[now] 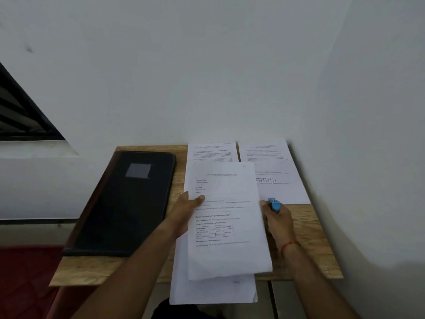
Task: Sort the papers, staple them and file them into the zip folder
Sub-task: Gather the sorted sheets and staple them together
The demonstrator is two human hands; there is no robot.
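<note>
1. I see the left hand (187, 210) just right of the zip folder (124, 203), thumb and fingers pinching the left edge of the printed papers (227, 226).
2. Further right of the folder, the right hand (278, 223) curls round a blue stapler (274, 204) at the papers' right edge.
3. Two loose sheets (271, 166) lie right of the folder's far end, flat on the table (305, 238).

Black zip folder (124, 203) lies closed, left; printed papers (227, 226) centre; apparently blue stapler (274, 204) right.

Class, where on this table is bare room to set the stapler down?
Bare wood: front left, between folder and table edge; front right, beyond the right hand holding the stapler. A narrow strip runs between folder and held stack. Back right is crowded with sheets.
</note>
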